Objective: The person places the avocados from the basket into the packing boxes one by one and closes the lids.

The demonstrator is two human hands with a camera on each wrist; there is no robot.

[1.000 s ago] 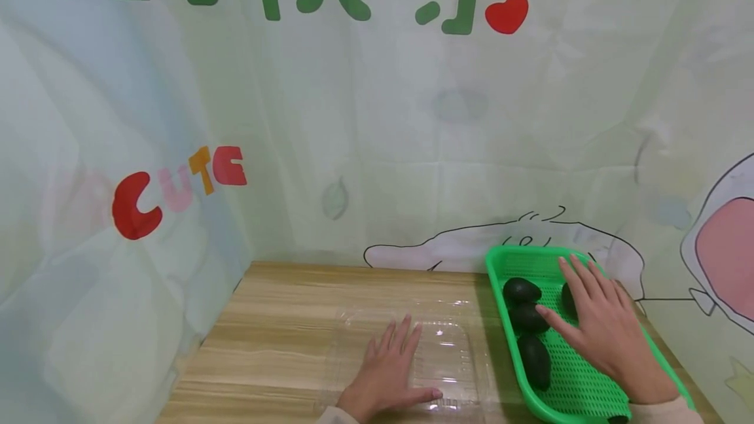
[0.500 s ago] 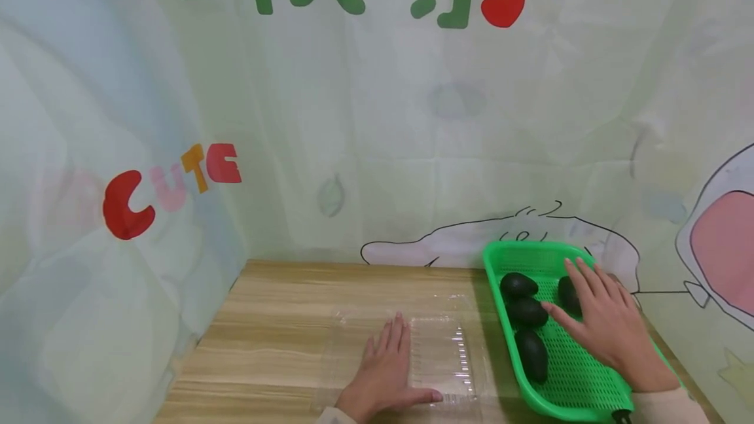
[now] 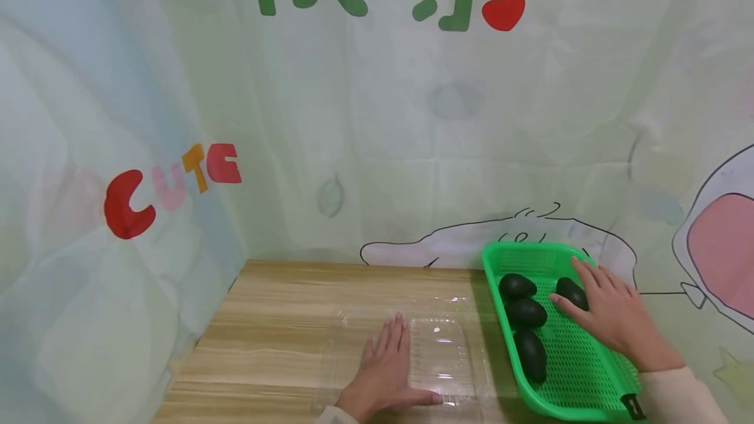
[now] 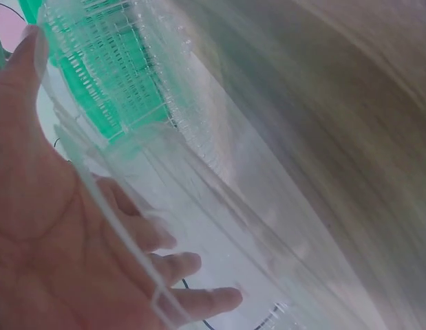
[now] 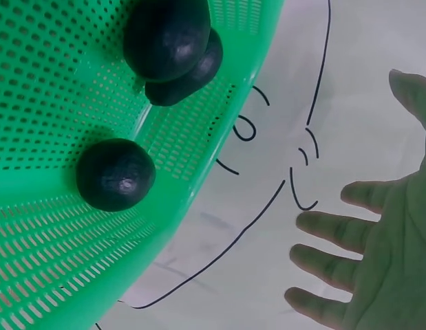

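Observation:
My left hand (image 3: 385, 368) lies flat, fingers straight and thumb spread, over a clear plastic container (image 3: 442, 355) on the table. In the left wrist view the container's clear edge (image 4: 120, 223) runs across the palm. To the right, a green plastic basket (image 3: 580, 381) holds several dark avocados. Three avocados line its left side, the nearest (image 3: 531, 355) being the longest. Another avocado (image 3: 571, 293) sits beside the fingers of my right hand (image 3: 609, 316), which hovers spread over the basket's right side and holds nothing. The right wrist view shows that palm (image 5: 388, 254) apart from the avocados.
The wooden table (image 3: 265, 332) extends left of the container. A printed cloth backdrop (image 3: 383, 129) stands at its back edge and along both sides. The basket's back rim is close to that cloth. A small black piece (image 3: 633, 406) sits at the basket's near right corner.
My right hand has shifted slightly to the right, uncovering more of the avocado beside it. The left hand has stayed on the container, its fingers closer together. The view has shifted a little.

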